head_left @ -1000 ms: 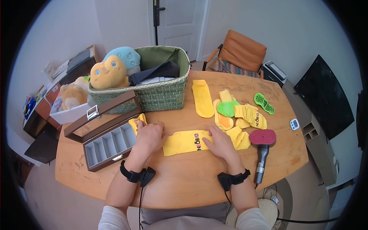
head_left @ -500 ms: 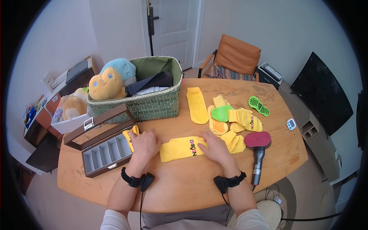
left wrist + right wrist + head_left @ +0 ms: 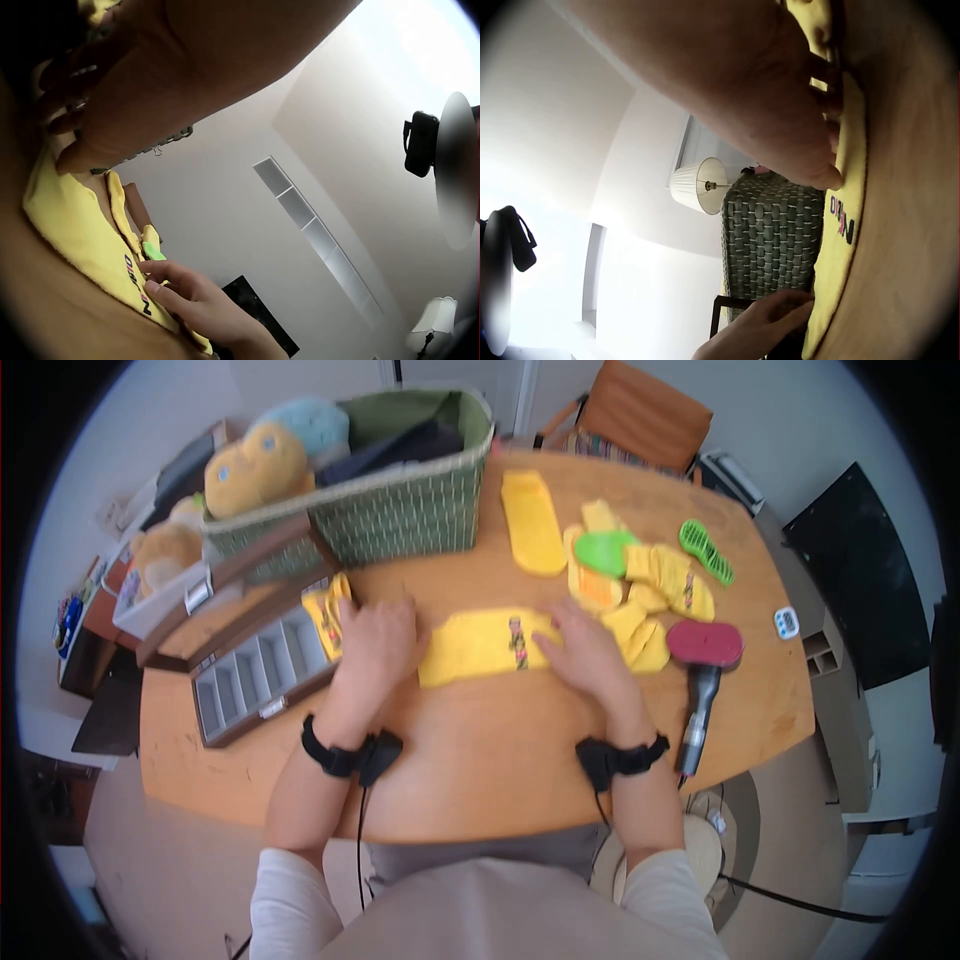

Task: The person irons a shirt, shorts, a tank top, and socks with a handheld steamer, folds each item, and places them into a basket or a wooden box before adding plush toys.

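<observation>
A yellow sock (image 3: 470, 648) with colored lettering lies flat across the table between both hands. The left hand (image 3: 376, 650) touches its left end, thumb on the fabric in the left wrist view. At the lettered end the right hand (image 3: 594, 652) rests on the sock with relaxed fingers. Beside the left hand, a brown compartment box (image 3: 238, 727) stands with its windowed lid (image 3: 322, 545) raised. A folded yellow sock (image 3: 327, 622) fills its compartment nearest the left hand; several grey compartments hold nothing. Past the right hand lie more yellow socks (image 3: 645, 645).
A green woven basket (image 3: 400, 515) with plush toys stands behind the box. Another yellow sock (image 3: 534, 525) lies flat beyond the hands. At right are a hair-dryer-like brush (image 3: 703, 650) with a magenta head, a green mesh piece (image 3: 706, 550) and a small timer (image 3: 787, 622).
The head view has tilted, so the table sits higher in the picture. Both hands stay at the sock's two ends, and the sock lies much as before.
</observation>
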